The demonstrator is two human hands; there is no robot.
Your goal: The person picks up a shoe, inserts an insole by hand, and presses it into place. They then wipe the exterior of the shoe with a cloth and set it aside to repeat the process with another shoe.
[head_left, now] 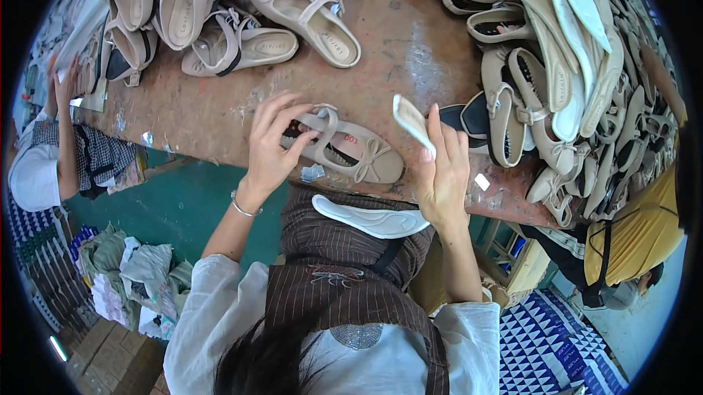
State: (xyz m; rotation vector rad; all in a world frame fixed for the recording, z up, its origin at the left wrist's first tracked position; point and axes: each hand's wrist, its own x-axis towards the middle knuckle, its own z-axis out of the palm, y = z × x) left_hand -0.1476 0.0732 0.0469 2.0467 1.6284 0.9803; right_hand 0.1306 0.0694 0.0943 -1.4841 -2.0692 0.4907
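A beige strap shoe with a bow (379, 166) lies on the worn wooden table in front of me, its toe to the right. My left hand (272, 142) has its fingers curled at the heel end, thumb and fingertips closed on the rim. Inside, a dark lining and a pale sole with red marks show. Upright beside the toe, a cream and white insole (411, 123) is gripped by my right hand (447, 168) between thumb and fingers. Another white insole (370, 221) rests on my lap over the brown striped apron (351, 285).
Several beige shoes (307, 18) with insoles stand at the back left. To the right, more shoes (512, 106) and a stack of insoles (564, 65) crowd the table. One co-worker sits left, another in yellow (637, 234) right. A cloth heap (139, 278) lies lower left.
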